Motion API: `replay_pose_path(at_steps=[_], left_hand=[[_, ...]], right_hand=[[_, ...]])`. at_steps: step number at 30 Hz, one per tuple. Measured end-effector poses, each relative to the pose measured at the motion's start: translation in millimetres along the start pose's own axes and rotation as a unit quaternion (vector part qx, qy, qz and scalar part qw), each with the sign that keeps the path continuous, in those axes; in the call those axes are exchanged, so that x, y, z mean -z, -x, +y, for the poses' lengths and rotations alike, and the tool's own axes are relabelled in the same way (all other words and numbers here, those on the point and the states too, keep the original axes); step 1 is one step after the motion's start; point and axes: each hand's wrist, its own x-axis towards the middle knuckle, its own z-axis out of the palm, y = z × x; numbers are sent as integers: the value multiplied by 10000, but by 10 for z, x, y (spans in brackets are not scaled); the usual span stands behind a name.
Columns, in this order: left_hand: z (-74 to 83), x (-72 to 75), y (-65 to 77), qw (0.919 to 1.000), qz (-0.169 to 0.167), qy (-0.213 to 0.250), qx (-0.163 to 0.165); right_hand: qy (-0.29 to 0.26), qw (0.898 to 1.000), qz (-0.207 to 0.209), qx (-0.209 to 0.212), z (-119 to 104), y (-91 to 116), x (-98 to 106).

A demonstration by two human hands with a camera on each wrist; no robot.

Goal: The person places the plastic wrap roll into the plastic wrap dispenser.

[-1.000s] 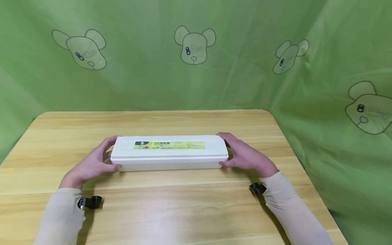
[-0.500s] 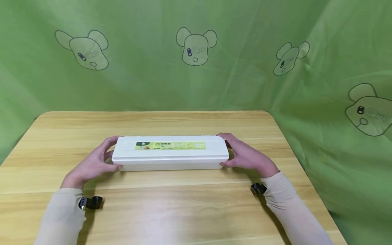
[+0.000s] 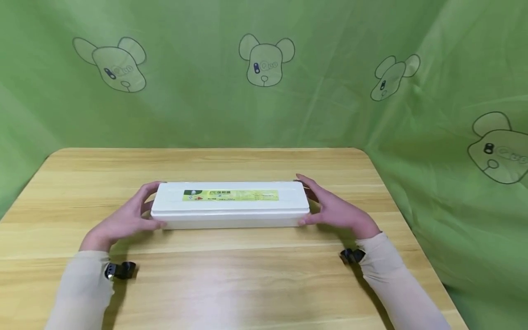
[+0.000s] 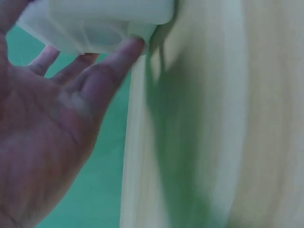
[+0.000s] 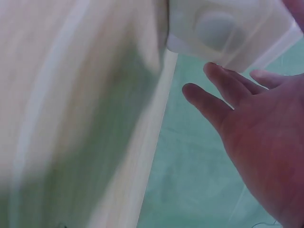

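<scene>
A long white cling film box with a yellow-green label lies across the table in the head view, its lid down. My left hand holds the box's left end, thumb at the front corner and fingers round the back. In the left wrist view, fingertips meet the box's end. At the right end, my right hand has its fingers spread, with the thumb close to the front corner. Its fingers look straight in the right wrist view, some of them apart from the box.
The box stands on a light wooden table with rounded far corners. A green curtain printed with cartoon heads hangs behind it and along the right side. Small black wrist cameras sit by both cuffs.
The right hand's fingers have loosened, with a fingertip lifted off the box's far right corner. The left hand keeps its place, and the box stays where it was.
</scene>
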Motion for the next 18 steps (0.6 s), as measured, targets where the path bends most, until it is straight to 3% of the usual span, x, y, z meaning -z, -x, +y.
replay_pose_path(at_steps=[8,13,18], left_hand=[[-4,13,-2,10000,-66,28,-65],[-35,30,-5,9996,-80,172,-215],[-59,23,-1,9995,-98,268,-157]], right_hand=[[-773,9962,-218,328,40,1,70],[-696,9961,-173,521,115,-5,84],[-846,9957,-197,315,152,-3,70]])
